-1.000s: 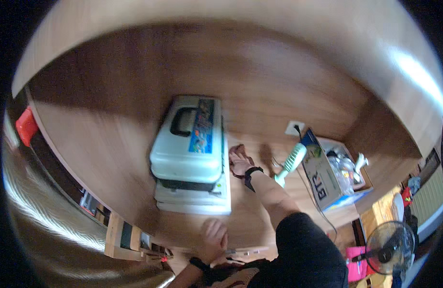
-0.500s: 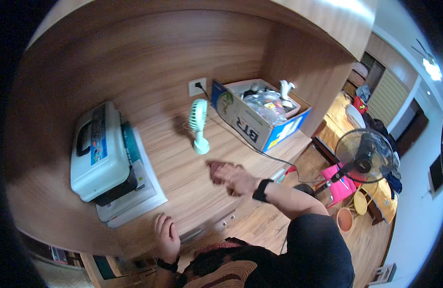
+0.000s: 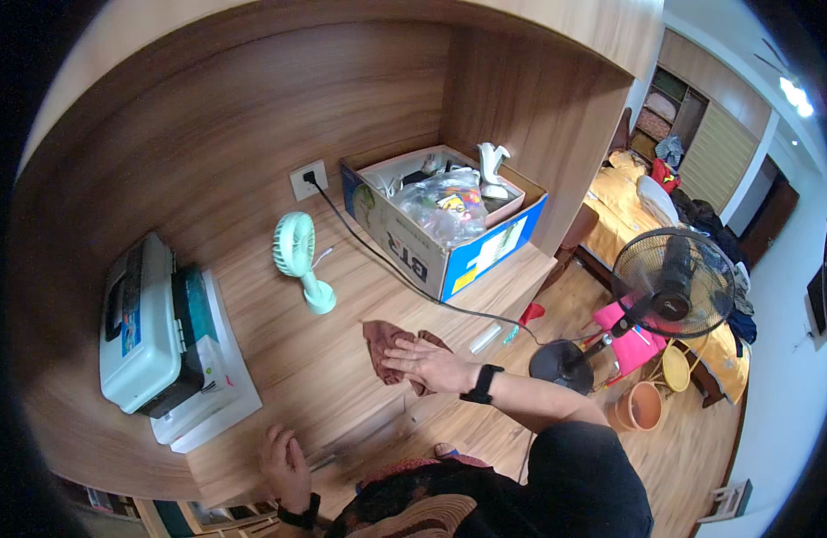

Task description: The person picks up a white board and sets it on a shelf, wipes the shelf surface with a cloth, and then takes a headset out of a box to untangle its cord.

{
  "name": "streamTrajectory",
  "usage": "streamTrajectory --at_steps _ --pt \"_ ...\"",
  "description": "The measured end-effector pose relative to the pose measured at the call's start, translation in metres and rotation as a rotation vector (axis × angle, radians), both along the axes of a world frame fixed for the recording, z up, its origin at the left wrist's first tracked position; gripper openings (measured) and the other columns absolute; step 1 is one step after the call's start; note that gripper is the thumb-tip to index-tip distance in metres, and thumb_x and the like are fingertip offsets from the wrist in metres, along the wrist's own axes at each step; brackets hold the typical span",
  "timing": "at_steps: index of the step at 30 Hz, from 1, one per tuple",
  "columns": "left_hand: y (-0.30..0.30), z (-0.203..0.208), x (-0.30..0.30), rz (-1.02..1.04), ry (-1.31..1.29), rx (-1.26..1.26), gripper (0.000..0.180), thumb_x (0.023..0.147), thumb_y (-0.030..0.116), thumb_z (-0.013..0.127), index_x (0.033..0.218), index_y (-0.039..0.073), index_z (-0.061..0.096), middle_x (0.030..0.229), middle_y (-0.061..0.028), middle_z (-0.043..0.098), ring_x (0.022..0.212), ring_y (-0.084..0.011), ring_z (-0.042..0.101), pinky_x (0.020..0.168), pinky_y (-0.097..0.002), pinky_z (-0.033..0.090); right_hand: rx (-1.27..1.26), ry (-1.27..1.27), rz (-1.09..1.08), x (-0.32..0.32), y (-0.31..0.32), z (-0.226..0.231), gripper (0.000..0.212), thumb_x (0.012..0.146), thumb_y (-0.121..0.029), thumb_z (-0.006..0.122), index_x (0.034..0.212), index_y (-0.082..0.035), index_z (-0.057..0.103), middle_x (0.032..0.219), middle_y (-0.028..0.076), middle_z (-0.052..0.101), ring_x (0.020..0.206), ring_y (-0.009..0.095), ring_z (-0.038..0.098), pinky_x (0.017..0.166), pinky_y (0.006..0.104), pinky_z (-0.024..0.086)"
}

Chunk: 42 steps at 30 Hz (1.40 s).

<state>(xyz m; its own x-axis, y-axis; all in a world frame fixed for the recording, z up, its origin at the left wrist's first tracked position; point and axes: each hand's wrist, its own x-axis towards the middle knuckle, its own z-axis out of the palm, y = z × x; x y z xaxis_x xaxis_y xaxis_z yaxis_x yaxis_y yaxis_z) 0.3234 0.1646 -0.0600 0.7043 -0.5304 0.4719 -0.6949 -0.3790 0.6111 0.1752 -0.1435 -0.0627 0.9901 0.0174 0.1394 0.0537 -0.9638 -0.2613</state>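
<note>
My right hand (image 3: 430,363) lies over a brown cloth (image 3: 384,348), fingers stretched across it and pressing it to the wooden desk (image 3: 279,377). Part of the cloth is hidden under the palm. At the desk's front edge rests my left hand (image 3: 286,466), its fingers loosely bent and apart, with nothing seen in them. Beyond the cloth, to its left, a mint-green handheld fan (image 3: 297,255) stands upright on its round base.
A blue-and-white cardboard box (image 3: 431,242) of odds and ends stands at the back right. A black cable (image 3: 369,247) runs from the wall socket (image 3: 308,179) over the desk. At left sits a pale case (image 3: 144,332) on papers. A floor fan (image 3: 674,282) stands right.
My right hand and the cloth have shifted right, farther from the green fan, and the cloth now shows more spread out. The whole view has turned, moving the desk items leftward in the picture.
</note>
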Motion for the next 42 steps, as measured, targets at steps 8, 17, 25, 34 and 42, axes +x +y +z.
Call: streamTrajectory --at_steps 8,17,25,34,42 --pt "-0.088 -0.006 -0.059 -0.049 0.128 -0.089 0.014 0.084 0.004 0.05 0.094 -0.001 0.058 0.109 -0.0167 0.054 0.096 -0.0298 0.053 0.083 -0.0335 0.042 0.568 -0.272 -0.207 -0.091 -0.079 0.039 0.034 0.08 -0.002 0.049 0.114 -0.004 0.053 0.099 0.015 0.06 0.088 0.025 0.059 0.075 0.0336 0.049" --pt "-0.145 0.018 -0.111 0.036 0.125 -0.047 0.015 0.08 0.002 0.052 0.093 -0.001 0.06 0.108 -0.016 0.057 0.098 -0.0298 0.055 0.086 -0.0351 0.042 -0.051 -0.388 -0.949 -0.134 -0.277 -0.036 0.023 0.084 -0.013 0.048 0.102 -0.001 0.055 0.102 0.019 0.056 0.099 0.035 0.051 0.087 0.0401 0.037" --pt "-0.11 -0.007 -0.129 0.134 0.069 -0.032 0.015 0.078 0.004 0.055 0.091 0.004 0.063 0.105 -0.0133 0.06 0.1 -0.0278 0.056 0.086 -0.0362 0.044 0.384 -0.223 -0.322 -0.113 -0.169 0.025 0.024 0.079 0.002 0.045 0.099 0.002 0.058 0.102 0.016 0.059 0.096 0.027 0.056 0.083 0.0351 0.043" --pt "-0.041 -0.032 -0.176 0.276 0.208 0.006 0.019 0.084 0.013 0.052 0.097 0.004 0.061 0.102 -0.0148 0.061 0.095 -0.0299 0.058 0.083 -0.0371 0.047 0.407 -0.358 0.018 -0.029 -0.042 0.05 0.039 0.083 0.001 0.048 0.121 -0.001 0.045 0.123 0.017 0.047 0.115 0.03 0.043 0.099 0.0351 0.031" --pt "0.029 -0.059 -0.262 0.713 0.341 -0.081 0.017 0.083 0.011 0.05 0.094 0.001 0.058 0.092 -0.015 0.06 0.086 -0.0335 0.057 0.076 -0.0399 0.047 -0.114 -0.047 0.216 0.037 0.04 -0.03 0.049 0.088 -0.022 0.044 0.131 -0.002 0.032 0.138 0.024 0.024 0.126 0.038 0.024 0.104 0.0442 0.021"
